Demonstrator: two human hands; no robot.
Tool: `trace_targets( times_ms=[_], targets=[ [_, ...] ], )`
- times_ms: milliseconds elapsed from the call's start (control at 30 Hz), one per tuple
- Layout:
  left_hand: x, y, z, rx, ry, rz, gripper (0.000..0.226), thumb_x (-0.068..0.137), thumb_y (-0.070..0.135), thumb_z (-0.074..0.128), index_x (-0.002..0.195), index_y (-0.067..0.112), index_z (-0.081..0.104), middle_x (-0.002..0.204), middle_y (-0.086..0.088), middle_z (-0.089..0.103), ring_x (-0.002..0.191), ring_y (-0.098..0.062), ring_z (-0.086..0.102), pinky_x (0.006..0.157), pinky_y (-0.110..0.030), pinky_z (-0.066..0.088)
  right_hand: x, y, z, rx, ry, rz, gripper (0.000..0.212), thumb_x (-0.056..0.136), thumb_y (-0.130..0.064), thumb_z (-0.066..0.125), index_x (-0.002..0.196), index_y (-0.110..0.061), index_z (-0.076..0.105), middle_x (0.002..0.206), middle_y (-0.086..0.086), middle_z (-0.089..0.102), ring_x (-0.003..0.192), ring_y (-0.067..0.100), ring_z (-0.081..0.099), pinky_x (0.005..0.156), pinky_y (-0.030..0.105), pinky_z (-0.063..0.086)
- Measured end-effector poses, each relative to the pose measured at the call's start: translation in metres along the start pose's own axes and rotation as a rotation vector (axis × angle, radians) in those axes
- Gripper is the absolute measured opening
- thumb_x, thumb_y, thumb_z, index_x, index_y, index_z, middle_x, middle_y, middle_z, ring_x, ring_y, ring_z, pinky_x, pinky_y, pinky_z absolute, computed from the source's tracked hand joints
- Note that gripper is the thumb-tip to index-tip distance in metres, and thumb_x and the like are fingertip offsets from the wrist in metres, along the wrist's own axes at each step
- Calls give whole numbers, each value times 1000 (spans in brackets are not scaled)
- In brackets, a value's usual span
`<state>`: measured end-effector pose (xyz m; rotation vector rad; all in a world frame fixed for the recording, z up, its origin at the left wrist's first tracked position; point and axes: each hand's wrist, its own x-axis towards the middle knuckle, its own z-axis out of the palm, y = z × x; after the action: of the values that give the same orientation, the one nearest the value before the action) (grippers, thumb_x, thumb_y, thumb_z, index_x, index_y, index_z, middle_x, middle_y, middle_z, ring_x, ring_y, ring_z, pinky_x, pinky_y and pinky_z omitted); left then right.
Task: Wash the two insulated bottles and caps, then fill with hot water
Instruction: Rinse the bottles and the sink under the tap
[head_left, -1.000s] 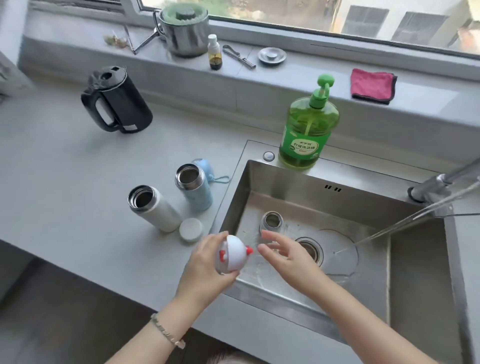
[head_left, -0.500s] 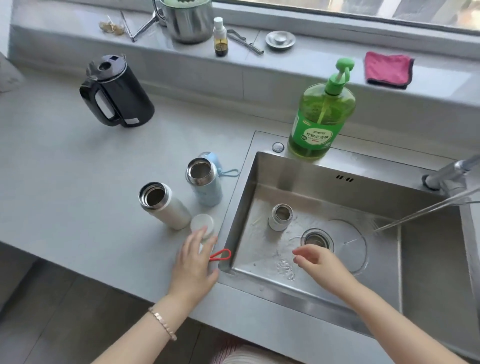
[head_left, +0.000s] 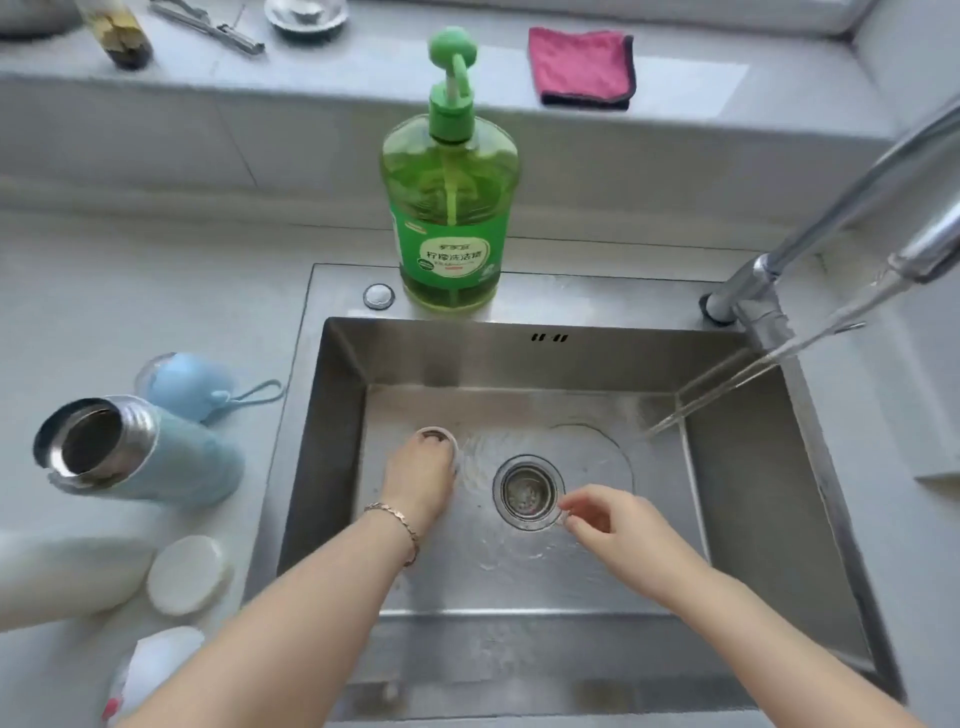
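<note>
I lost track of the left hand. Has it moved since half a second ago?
Yes. The left hand left the counter edge and went right into the sink, now on the small metal cup left of the drain.

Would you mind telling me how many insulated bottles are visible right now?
2: the blue bottle lies left of the sink; the white bottle, partly cut off, lies nearer at the left edge.

Left hand (head_left: 422, 470): arm extended forward, palm down, fingers curled over a small object, bracelet at wrist. Right hand (head_left: 613, 522): loosely curled, fingers unclenched, empty.
</note>
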<state>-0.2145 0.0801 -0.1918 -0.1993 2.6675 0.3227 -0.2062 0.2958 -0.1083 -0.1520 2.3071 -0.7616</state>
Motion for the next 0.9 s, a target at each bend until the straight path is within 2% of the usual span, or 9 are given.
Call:
trace_targets(
  times_ms=[233,300,367,433,500,600,700,800,900],
  targets=[
    [3,6,27,129,-25,-51,22,91,4,39,105,8,56,111,-10,59,109,-28,50,73,-34,39,1,31,-15,-9,0,27,20,91,-20,56,109,-19,64,92,-10,64,86,4,57,78,12,38],
    [-3,11,27,-71,26,-121,15,93,10,42,86,8,55,97,-13,62,93,-32,54,65,-34,36,-4,35,-22,-7,-10,30,21,91,-18,55,111,-17,64,96,-7,65,87,5,57,81,13,40],
    [-12,25,18,-343,57,-203,28,94,13,44,66,10,45,73,-11,58,73,-32,50,55,-32,29,-11,42,-31,-6,-15,36,21,91,-18,55,111,-18,64,97,-6,65,86,5,57,82,14,41],
    [-27,47,2,-575,80,-247,37,93,14,47,57,12,38,56,-3,44,60,-24,41,51,-33,22,-21,52,-41,14,-6,47,20,91,-18,55,108,-18,64,97,-7,66,85,4,57,80,13,40],
    [-40,75,-19,-759,82,-225,34,90,14,52,58,9,44,55,0,40,55,-16,36,53,-31,23,-34,66,-54,71,32,84,16,91,-18,57,104,-18,64,100,-5,67,86,6,59,82,13,42],
    [-51,115,-45,-1072,59,-166,23,84,13,59,73,-7,60,65,-5,50,62,-16,43,62,-28,34,-45,84,-69,240,106,173,25,91,-23,57,115,-18,58,109,-3,63,94,8,58,90,20,42],
    [-53,158,-73,-1258,14,-138,17,86,7,59,84,-9,63,75,-11,55,70,-18,50,65,-30,44,-47,91,-91,506,152,230,44,94,-36,47,136,-22,39,120,-1,55,102,14,58,93,33,46],
    [-53,194,-95,-1377,-29,-124,11,88,5,57,81,0,64,77,-11,56,70,-19,55,67,-32,54,-42,88,-117,841,164,275,35,99,-40,29,128,-24,41,109,5,60,98,23,62,85,38,52],
    [-50,214,-103,-1400,-73,-95,12,89,7,59,78,4,62,74,-8,58,70,-18,57,74,-40,56,-39,87,-135,1126,144,274,42,99,-47,26,119,-20,51,107,14,62,100,30,62,82,44,53]
  ],
)
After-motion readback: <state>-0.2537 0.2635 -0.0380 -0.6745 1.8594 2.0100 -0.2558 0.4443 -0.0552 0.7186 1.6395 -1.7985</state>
